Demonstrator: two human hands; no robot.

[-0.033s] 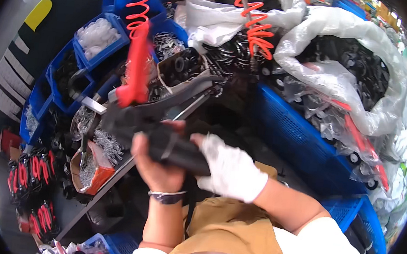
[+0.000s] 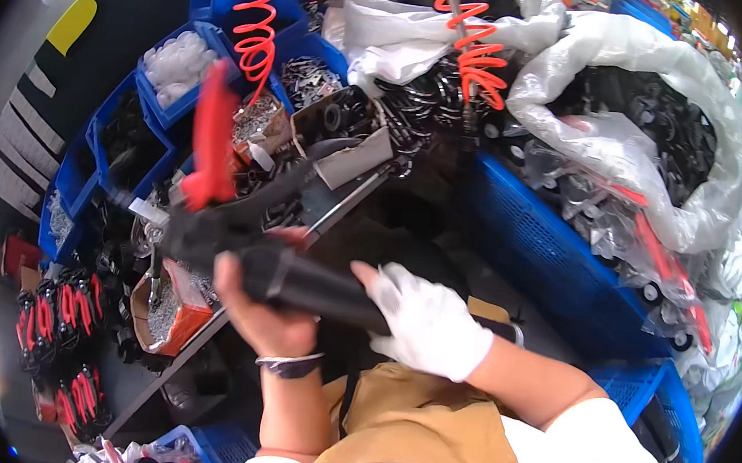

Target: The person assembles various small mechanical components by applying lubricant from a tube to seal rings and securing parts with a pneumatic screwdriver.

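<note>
A long black tool body [image 2: 316, 289] with a tubular shaft lies slantwise across my front, and a red, handle-like piece [image 2: 213, 140] rises from its left end; both are blurred. My left hand [image 2: 269, 315], bare with a band at the wrist, is wrapped round the black body from below. In a white glove, my right hand [image 2: 434, 322] grips the shaft near its right end. A dark curved arm reaches back from the tool over the bench edge. Beyond the tool's left end are small-part bins and an open carton of screws [image 2: 169, 306].
Blue bins [image 2: 177, 70] line the bench at the left, one with white round parts. Two red coiled hoses [image 2: 253, 15] hang overhead. A blue crate [image 2: 548, 249] and white sacks of black parts [image 2: 639, 47] stand at the right. Red-handled pieces [image 2: 69, 305] lie far left.
The black tool and its red piece have shifted left, away from the bench's far edge. My left hand has moved left with it; my gloved hand sits slightly lower and still grips the shaft.
</note>
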